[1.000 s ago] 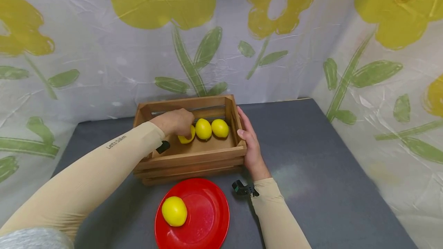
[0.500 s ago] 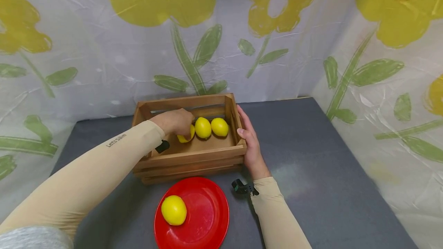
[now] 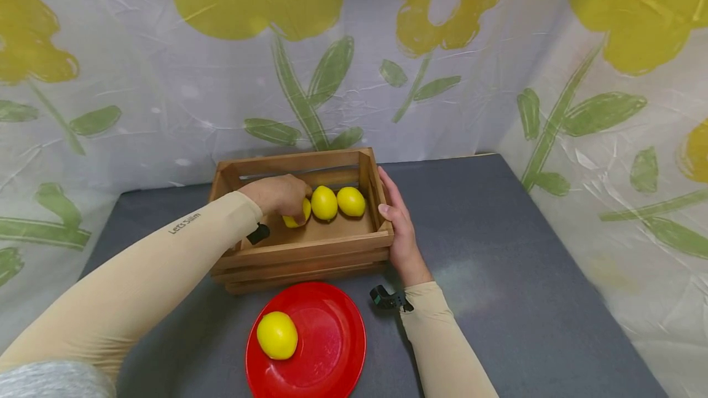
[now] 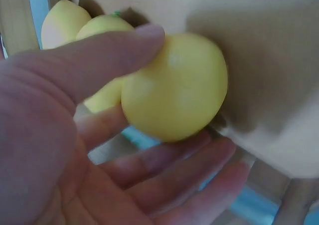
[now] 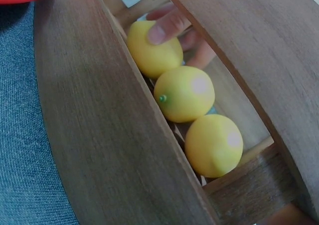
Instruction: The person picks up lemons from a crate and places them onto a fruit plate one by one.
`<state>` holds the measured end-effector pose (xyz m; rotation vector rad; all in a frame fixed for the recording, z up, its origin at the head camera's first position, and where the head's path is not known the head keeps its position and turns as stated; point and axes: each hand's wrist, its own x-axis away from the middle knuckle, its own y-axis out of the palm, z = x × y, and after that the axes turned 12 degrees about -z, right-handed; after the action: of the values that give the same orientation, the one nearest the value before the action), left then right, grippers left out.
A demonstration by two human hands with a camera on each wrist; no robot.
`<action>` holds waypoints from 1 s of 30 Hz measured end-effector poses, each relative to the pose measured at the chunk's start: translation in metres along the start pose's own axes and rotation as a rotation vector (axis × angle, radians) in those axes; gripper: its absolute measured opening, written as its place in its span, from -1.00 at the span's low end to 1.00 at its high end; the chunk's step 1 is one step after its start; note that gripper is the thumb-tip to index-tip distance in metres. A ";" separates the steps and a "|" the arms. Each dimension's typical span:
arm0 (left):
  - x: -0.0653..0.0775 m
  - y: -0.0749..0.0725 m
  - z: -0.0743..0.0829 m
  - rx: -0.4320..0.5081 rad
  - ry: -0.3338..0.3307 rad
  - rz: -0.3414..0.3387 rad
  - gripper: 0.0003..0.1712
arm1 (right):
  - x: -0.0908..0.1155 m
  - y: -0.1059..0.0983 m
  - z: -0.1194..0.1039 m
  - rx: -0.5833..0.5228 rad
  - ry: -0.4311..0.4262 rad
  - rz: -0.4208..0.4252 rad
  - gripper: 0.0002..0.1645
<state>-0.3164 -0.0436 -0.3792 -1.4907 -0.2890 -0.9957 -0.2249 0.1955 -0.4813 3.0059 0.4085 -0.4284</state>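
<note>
Inside a slatted wooden crate (image 3: 304,253), my left hand (image 3: 279,195) pinches a yellow lemon (image 4: 177,88) between thumb and fingers. The thumb lies over the lemon in the left wrist view, with the fingers on its other side. Beside it in a row sit a second lemon (image 3: 324,203) and a third lemon (image 3: 351,201), seen from the other end in the right wrist view. My right hand (image 3: 402,232) holds the crate's right end, thumb at the rim and fingers along the outside. Its fingers hardly show in the right wrist view.
A red plate (image 3: 337,330) lies just in front of the crate and carries another lemon (image 3: 277,335) on its left part. Everything stands on a dark grey table (image 3: 498,275). Behind hangs a flower-printed sheet (image 3: 210,91).
The view has tilted very slightly. Both hands, the crate and the lemons keep nearly the same places.
</note>
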 end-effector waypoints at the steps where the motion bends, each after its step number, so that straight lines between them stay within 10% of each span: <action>1: 0.000 0.000 0.000 0.002 0.001 -0.006 -0.14 | 0.000 0.000 -0.001 0.000 0.000 -0.002 -0.13; 18: -0.003 0.000 -0.007 0.002 -0.005 -0.038 -0.19 | -0.001 0.002 0.000 0.017 0.005 0.003 -0.14; 30: 0.027 -0.009 -0.012 0.012 0.053 0.040 -0.16 | 0.001 0.001 0.001 -0.015 -0.009 0.003 -0.12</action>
<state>-0.3108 -0.0625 -0.3552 -1.4517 -0.2264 -0.9980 -0.2243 0.1942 -0.4823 2.9889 0.4049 -0.4362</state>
